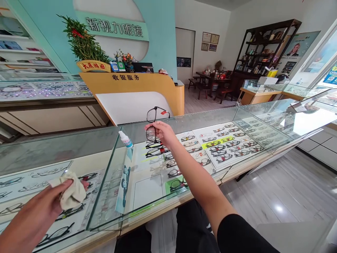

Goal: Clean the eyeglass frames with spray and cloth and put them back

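While right fingers (161,125) hold glasses (151,115), glass case (207,120) contains frames (218,153).

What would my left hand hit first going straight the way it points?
Probably the small bottle, in line beyond the cloth in your left hand; depth is unclear, so it might pass above.

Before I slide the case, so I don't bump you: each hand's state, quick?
Left hand: closed, holding a cloth.
Right hand: closed, holding a pair of glasses.
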`<action>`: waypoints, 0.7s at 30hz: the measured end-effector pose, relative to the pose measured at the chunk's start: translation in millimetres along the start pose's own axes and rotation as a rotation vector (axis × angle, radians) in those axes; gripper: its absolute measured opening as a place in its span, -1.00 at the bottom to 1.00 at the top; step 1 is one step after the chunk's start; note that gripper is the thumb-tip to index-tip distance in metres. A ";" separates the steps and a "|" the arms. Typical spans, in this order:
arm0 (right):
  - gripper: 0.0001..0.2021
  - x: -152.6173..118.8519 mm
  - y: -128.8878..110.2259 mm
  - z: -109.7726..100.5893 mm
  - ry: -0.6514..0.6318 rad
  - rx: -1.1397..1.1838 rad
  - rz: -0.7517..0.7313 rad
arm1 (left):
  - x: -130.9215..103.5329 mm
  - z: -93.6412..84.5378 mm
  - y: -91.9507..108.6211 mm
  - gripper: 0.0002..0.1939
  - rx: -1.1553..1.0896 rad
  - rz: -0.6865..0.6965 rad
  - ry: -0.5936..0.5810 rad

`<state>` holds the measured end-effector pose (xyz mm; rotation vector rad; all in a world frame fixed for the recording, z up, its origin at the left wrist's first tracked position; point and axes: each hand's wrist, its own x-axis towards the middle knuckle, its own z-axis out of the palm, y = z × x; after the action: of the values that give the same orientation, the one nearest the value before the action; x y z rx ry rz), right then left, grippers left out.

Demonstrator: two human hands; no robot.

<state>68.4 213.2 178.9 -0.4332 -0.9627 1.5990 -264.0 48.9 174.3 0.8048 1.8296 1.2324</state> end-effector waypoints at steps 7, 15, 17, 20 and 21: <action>-0.66 -6.8 -10.1 0.4 0.038 -0.093 -0.030 | 4.3 83.2 60.0 -0.90 -0.479 0.032 -0.256; -0.56 -3.6 -6.7 -19.7 0.081 -0.296 -0.155 | 55.2 164.7 82.8 -0.79 -0.523 -0.035 -0.346; -0.56 -5.1 -7.0 -21.3 0.106 -0.314 -0.180 | 61.1 173.1 89.0 -0.65 -0.583 -0.061 -0.366; -0.57 -6.8 -7.4 -23.7 0.115 -0.330 -0.203 | 61.9 175.9 95.7 -0.58 -0.710 -0.090 -0.400; -0.57 -6.9 -7.1 -24.9 0.113 -0.327 -0.203 | 60.5 174.7 96.7 -0.57 -0.757 -0.100 -0.422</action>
<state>92.8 215.5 168.1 -0.6234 -1.1466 1.2252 -136.1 210.0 209.5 0.4779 0.9365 1.4137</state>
